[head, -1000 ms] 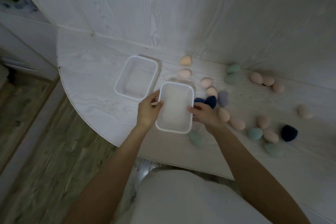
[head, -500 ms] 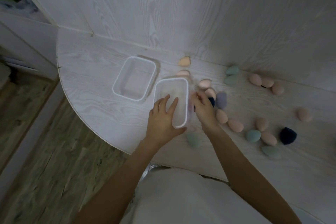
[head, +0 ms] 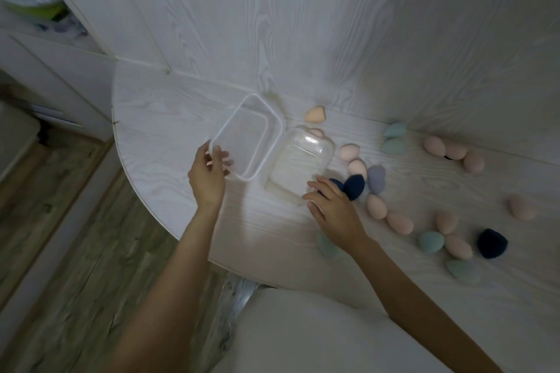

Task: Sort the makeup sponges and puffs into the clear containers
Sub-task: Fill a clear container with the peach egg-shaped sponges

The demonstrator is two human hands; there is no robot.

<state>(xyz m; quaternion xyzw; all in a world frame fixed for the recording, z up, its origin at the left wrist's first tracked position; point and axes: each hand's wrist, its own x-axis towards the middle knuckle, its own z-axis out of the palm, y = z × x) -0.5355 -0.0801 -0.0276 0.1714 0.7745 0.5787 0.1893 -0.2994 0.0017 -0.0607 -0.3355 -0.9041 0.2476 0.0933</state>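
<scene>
Two clear containers sit side by side on the table. To their right lie eleven pink or peach sponges, five green or teal ones, three navy ones and one lilac one.

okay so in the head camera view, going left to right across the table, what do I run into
left hand → white-rimmed clear container → second clear container → right hand → lavender sponge → teal sponge → dark navy sponge → lone peach sponge
</scene>
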